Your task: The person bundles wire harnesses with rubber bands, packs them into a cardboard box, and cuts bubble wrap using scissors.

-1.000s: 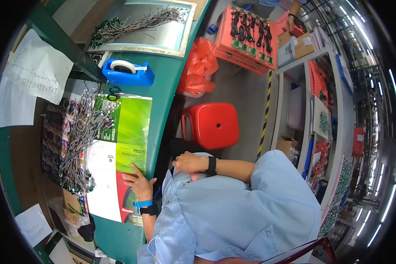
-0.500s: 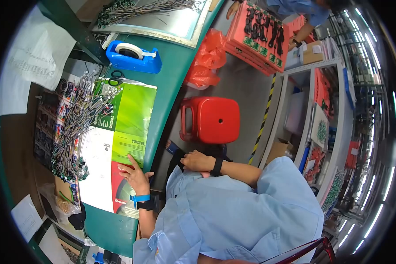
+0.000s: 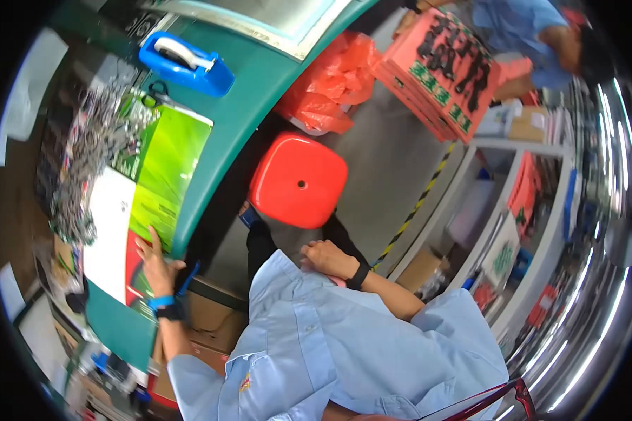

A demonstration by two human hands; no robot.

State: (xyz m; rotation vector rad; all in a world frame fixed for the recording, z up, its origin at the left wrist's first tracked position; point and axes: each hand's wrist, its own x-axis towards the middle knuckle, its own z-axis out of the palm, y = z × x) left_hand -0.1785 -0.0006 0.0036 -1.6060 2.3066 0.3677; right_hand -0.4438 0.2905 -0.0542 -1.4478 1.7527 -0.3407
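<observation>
My left hand (image 3: 158,270) lies on the red lower part of a printed sheet or folder (image 3: 172,151) with green, white and red areas, at the table edge. Its fingers are spread and it grips nothing; a blue band (image 3: 161,302) circles the wrist. My right hand (image 3: 328,258) is in front of my shirt with its fingers curled closed. What is inside those fingers, if anything, is hidden. Beyond the sheet lies a bundle of thin cables (image 3: 84,161), blurred. Black-handled scissors (image 3: 154,92) lie near the sheet's far end.
A blue tape dispenser (image 3: 186,64) stands on the green tabletop (image 3: 235,112). A red stool (image 3: 298,181) and a red plastic bag (image 3: 330,84) are beside the table. Another person (image 3: 519,35) is near stacked pink trays (image 3: 428,77) of black cables. A shelf (image 3: 463,203) stands at the right.
The view has swung, so the table and sheet appear further left and are tilted. My left hand stays spread on the sheet; my right hand stays curled near my body. The other person has shifted.
</observation>
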